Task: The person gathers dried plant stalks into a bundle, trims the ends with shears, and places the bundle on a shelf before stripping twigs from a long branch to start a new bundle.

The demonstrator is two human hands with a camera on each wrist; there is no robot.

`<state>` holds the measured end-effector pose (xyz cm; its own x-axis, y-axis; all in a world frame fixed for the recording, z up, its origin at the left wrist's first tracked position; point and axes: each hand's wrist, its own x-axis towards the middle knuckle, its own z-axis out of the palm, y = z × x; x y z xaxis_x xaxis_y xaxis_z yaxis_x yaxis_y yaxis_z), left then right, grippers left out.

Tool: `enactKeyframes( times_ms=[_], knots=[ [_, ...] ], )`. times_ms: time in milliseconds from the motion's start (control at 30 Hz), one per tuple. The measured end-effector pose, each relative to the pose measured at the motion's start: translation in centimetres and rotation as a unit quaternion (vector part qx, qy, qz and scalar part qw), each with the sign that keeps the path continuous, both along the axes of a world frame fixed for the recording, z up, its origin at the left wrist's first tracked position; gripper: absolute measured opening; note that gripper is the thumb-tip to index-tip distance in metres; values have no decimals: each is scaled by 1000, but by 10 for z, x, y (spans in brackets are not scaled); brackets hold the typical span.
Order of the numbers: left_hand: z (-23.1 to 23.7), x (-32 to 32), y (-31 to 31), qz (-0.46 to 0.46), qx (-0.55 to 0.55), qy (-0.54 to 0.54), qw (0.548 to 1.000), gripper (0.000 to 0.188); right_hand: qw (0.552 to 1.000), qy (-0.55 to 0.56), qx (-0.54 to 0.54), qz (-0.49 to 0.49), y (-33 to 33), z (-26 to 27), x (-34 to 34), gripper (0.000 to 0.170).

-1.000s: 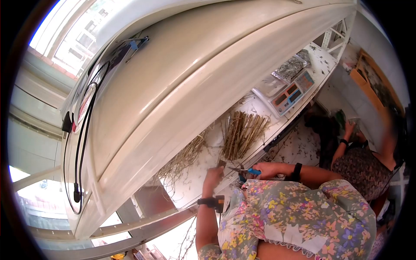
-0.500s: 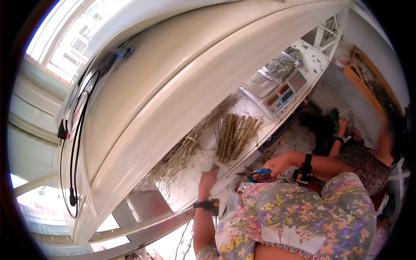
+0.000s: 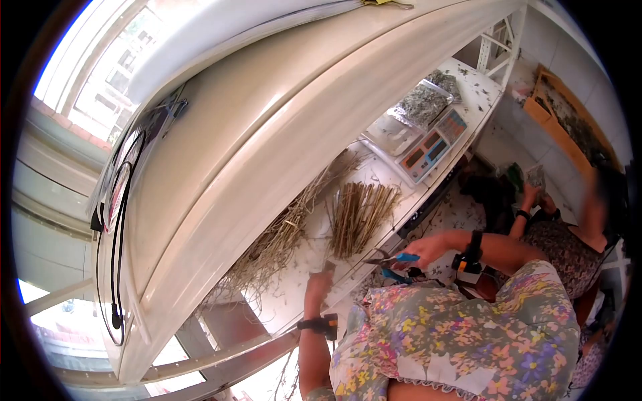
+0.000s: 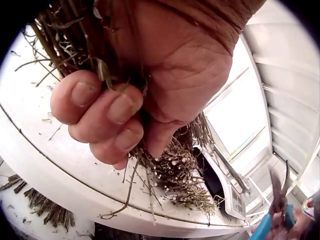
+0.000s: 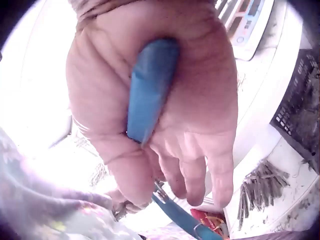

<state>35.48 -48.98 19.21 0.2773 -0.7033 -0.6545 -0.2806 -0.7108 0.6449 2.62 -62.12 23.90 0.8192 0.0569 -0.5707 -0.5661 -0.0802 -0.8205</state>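
Note:
My left hand [image 3: 319,284] grips a bundle of thin dry stems [image 4: 75,35] at the table's front edge. In the left wrist view its fingers curl round the stems. To its right, my right hand [image 3: 428,248] holds blue-handled pruning shears [image 3: 406,257]. The blades [image 4: 278,195] are spread apart, their tips toward the left hand but clear of it. One blue handle [image 5: 150,92] lies along the right palm under the thumb; the other handle [image 5: 182,220] swings out past the fingers. A bundle of cut stalks [image 3: 361,217] lies on the table just beyond the left hand.
Loose dry stems [image 3: 277,234] lie left of the stalks, under a large cream curved cover [image 3: 234,154]. Farther right are a digital scale [image 3: 431,150] and silver packaging with dried herb [image 3: 424,103]. Another person [image 3: 562,234] works at right. Cut stems [image 5: 260,190] lie below the table.
The right hand has drawn back to the right with the shears, away from the left hand. The shears' blades and handles have spread apart. The left hand keeps its grip on the stems.

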Motion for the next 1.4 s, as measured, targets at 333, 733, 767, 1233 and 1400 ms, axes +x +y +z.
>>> enactKeyframes(
  times_ms=[333, 733, 767, 1233, 1400],
  knots=[
    [0, -4, -4, -1, -8, 9, 1000, 37, 955, -84, 279, -61, -2, 8, -28, 88],
    [4, -8, 1, -1, -15, 6, 1000, 37, 975, -26, 220, -33, 27, -71, 30, 73],
    [7, -9, 2, 2, -20, 8, 1000, 37, 974, -39, 220, -38, 32, -88, 34, 73],
    [46, -32, 12, -182, -71, -391, 899, 23, 994, 42, 51, -89, 42, -39, 91, 31],
    [56, -39, 15, -200, -102, -411, 884, 27, 993, -8, 22, -118, 46, -56, 104, 29]
  ],
)
